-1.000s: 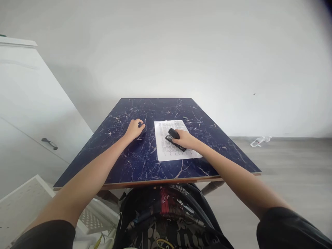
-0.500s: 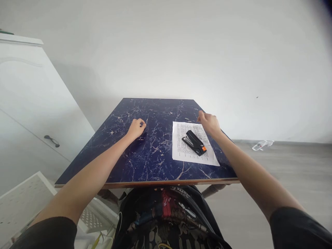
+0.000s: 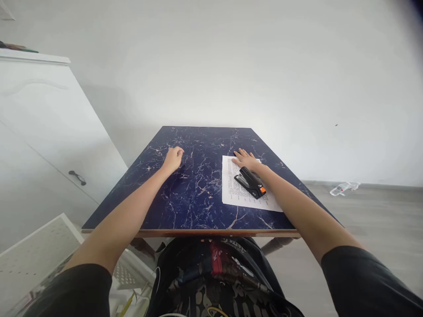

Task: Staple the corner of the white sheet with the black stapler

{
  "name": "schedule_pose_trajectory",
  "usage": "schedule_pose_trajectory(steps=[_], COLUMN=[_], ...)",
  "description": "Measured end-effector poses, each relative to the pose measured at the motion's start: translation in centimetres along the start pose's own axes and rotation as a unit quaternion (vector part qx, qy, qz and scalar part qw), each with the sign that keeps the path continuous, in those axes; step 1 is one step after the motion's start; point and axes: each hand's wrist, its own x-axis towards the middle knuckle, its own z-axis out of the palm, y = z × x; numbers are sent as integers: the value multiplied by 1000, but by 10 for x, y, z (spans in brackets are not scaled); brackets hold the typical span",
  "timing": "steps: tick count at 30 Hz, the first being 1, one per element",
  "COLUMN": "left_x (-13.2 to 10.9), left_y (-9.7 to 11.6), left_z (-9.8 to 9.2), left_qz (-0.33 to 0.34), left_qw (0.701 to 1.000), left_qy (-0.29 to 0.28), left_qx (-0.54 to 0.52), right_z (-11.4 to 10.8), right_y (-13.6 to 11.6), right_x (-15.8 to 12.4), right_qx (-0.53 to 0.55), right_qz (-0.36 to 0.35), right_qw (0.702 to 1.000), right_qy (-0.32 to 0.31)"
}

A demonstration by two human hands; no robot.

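Observation:
My left hand (image 3: 173, 159) is closed, its fingers curled in over the left half of the table; whatever it may hold is hidden. My right hand (image 3: 247, 160) lies flat and open, fingers spread, across the far edge of a printed sheet of paper (image 3: 229, 189). On that sheet rests a black stapler (image 3: 250, 183) with an orange part at its near end, tilted diagonally, just beside my right wrist. My right forearm covers the sheet's right side.
Both hands are over a dark blue marble-patterned table (image 3: 201, 207) against a white wall. A white cabinet (image 3: 42, 114) stands to the left, and a perforated white rack (image 3: 39, 246) is low at the left. A clear plastic item (image 3: 343, 189) lies on the floor at right.
My right hand has come left and down onto the paper's far edge, its fingers now spread flat. A small grey piece beyond the paper is now hidden. My left hand stays closed, slightly turned.

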Motion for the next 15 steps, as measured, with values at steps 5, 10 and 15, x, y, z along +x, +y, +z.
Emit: schedule_pose_trajectory(steps=[5,10,15], left_x=[16,13,13], left_y=[-60,-94,-90], left_z=[-43,-56,-55], left_qz=[-122,-279,-247], left_qw=[984,921,939], left_qy=[132,264,237], left_qx=[0,-64,-43], right_z=[1,6,21], right_y=[-56,-152,-255], right_x=[18,46,74], right_qx=[-4,34,61], right_qz=[-21,-37,-91], right_qw=[1000,999,994], right_qy=[2,-12,-7])
